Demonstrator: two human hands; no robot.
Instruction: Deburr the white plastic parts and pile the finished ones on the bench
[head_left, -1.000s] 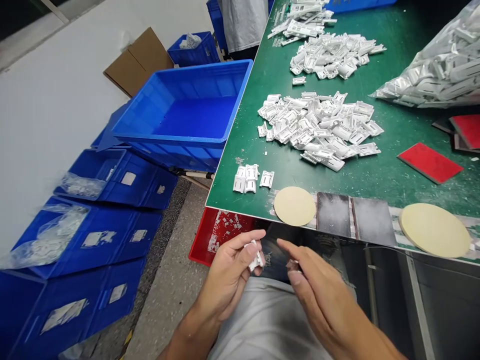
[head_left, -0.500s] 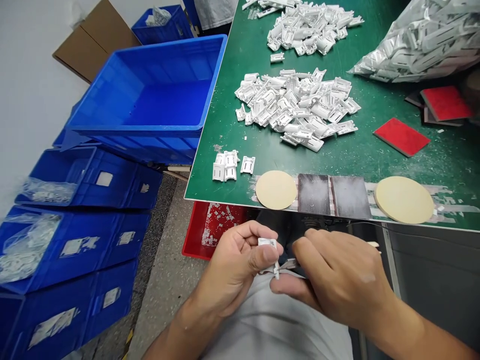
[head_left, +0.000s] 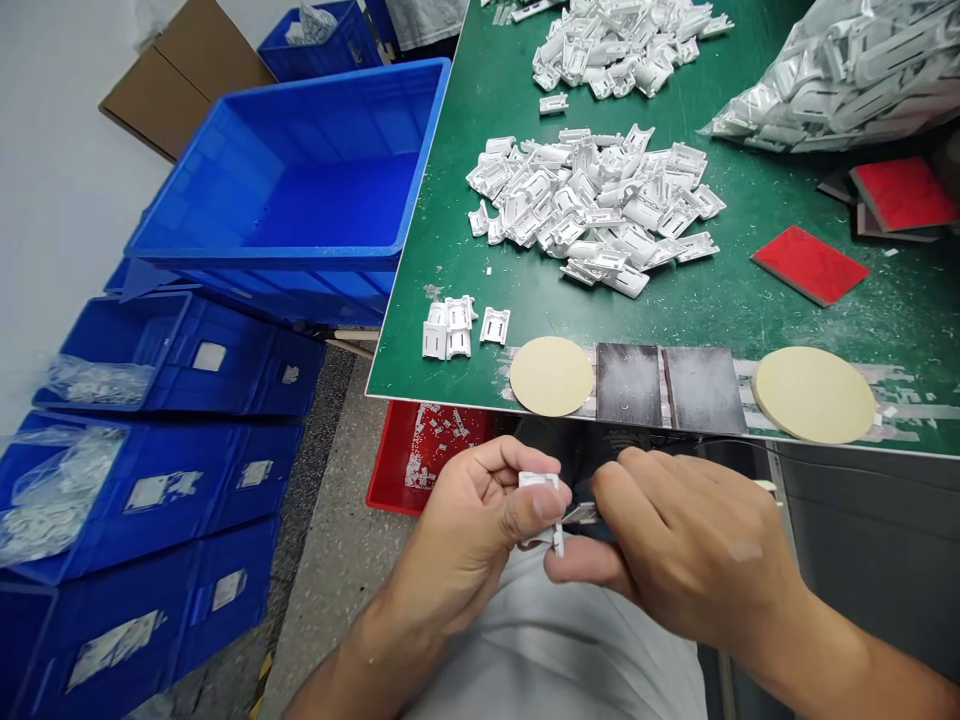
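Note:
Between thumb and fingers, my left hand (head_left: 487,530) pinches a small white plastic part (head_left: 541,482) above my lap. My right hand (head_left: 686,535) is wrapped round a knife (head_left: 583,513), whose short flat metal blade points left at the part. The blade's tip is at the part's right edge; whether it touches cannot be made out. Most of the handle is hidden in the fist, with a pale end showing behind it. On the table's left corner lies a small group of similar white parts (head_left: 448,328), with a single one (head_left: 495,325) beside it.
A pile of white parts (head_left: 592,210) covers the green table's (head_left: 420,270) middle, another behind it. Round cream pads (head_left: 551,376) and dark blocks (head_left: 628,385) line the front edge. A red bin (head_left: 390,460) with scraps sits below; a large blue crate (head_left: 270,255) stands left.
Both hands have shifted very slightly to the right with the part and the knife. The blade's angle at the part has changed a little. The view has tilted slightly.

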